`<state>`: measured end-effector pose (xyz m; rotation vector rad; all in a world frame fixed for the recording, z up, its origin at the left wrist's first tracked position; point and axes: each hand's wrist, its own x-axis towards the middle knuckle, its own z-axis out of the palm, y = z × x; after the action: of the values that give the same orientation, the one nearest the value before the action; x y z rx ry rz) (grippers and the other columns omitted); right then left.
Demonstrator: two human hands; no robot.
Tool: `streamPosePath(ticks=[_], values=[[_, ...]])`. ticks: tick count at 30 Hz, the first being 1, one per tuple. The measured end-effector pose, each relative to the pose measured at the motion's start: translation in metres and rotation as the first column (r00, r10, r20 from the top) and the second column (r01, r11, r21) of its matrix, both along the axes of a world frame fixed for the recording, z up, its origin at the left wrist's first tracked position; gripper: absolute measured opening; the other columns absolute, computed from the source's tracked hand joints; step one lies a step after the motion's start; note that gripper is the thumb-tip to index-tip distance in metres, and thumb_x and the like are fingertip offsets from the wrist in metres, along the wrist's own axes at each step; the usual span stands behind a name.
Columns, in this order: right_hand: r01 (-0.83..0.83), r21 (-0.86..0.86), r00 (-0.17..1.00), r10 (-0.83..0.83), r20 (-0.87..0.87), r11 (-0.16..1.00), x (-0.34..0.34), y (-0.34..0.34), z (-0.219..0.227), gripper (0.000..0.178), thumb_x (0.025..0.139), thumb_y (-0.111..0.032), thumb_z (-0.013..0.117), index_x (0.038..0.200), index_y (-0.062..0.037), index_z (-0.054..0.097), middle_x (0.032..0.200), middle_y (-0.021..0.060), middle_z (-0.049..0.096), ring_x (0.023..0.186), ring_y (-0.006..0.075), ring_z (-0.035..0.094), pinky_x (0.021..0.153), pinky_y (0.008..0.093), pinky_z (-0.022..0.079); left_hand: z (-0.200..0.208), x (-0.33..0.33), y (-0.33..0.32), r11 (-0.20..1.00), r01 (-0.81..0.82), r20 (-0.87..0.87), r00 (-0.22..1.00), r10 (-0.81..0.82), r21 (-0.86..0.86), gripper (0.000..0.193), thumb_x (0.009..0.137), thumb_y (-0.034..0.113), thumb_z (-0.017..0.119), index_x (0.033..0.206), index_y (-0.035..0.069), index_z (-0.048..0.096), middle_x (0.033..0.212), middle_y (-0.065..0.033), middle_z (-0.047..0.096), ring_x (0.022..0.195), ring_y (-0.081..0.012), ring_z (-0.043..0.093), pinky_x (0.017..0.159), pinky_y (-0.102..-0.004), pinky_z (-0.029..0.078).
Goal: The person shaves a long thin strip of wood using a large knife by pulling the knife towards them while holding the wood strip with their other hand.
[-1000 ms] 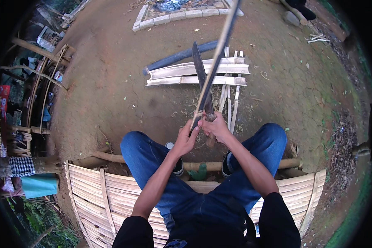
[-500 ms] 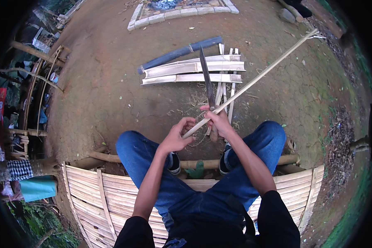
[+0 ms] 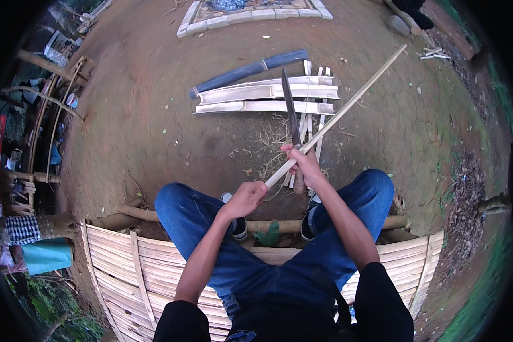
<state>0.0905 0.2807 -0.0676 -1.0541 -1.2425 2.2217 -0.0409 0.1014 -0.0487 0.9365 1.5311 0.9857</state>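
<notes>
I sit on a woven bamboo platform [image 3: 125, 268] with my knees apart over bare earth. My left hand [image 3: 246, 198] grips the near end of a long thin bamboo strip [image 3: 347, 105], which slants up and away to the right. My right hand [image 3: 303, 165] is closed on the handle of a long knife [image 3: 289, 108], whose blade points away from me. The blade rests against the strip just above my right hand. Split bamboo slats [image 3: 265, 98] lie on the ground beyond the knife tip.
A dark blue-grey bamboo pole [image 3: 248, 71] lies behind the slats. A stone-edged bed [image 3: 251, 17] is at the far side. Thin strips and shavings [image 3: 310, 128] litter the ground by my feet. Bamboo frames and clutter [image 3: 37, 114] stand at the left.
The bamboo strip swung down from nearly upright to a slant toward the right. My left hand slid back toward me along it. The knife stayed in my right hand.
</notes>
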Motion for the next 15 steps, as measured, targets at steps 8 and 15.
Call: streamPosePath(ticks=[8, 15], values=[[0.058, -0.041, 0.991, -0.053, 0.126, 0.997, 0.001, 0.009, 0.010, 0.064, 0.088, -0.063, 0.053, 0.094, 0.0005, 0.057, 0.057, -0.0062, 0.039, 0.043, 0.0036, 0.038, 0.038, 0.0216, 0.033, -0.005, -0.006, 0.003, 0.941, -0.236, -0.019, 0.969, 0.248, 0.244, 0.071, 0.096, 0.063, 0.027, 0.084, 0.001, 0.058, 0.057, 0.0005, 0.048, 0.044, -0.0077, 0.042, 0.041, -0.0236, 0.034], [0.203, 0.215, 0.978, -0.188, -0.089, 0.955, 0.009, -0.001, 0.012, 0.061, 0.098, -0.054, 0.037, 0.090, 0.0031, 0.057, 0.056, -0.0014, 0.043, 0.042, 0.0070, 0.041, 0.038, 0.0225, 0.033, -0.004, -0.018, 0.008, 0.840, -0.537, -0.004, 0.842, 0.539, 0.077, 0.043, 0.095, 0.029, 0.028, 0.081, 0.000, 0.056, 0.051, -0.0052, 0.049, 0.036, -0.0131, 0.042, 0.035, -0.0275, 0.034]])
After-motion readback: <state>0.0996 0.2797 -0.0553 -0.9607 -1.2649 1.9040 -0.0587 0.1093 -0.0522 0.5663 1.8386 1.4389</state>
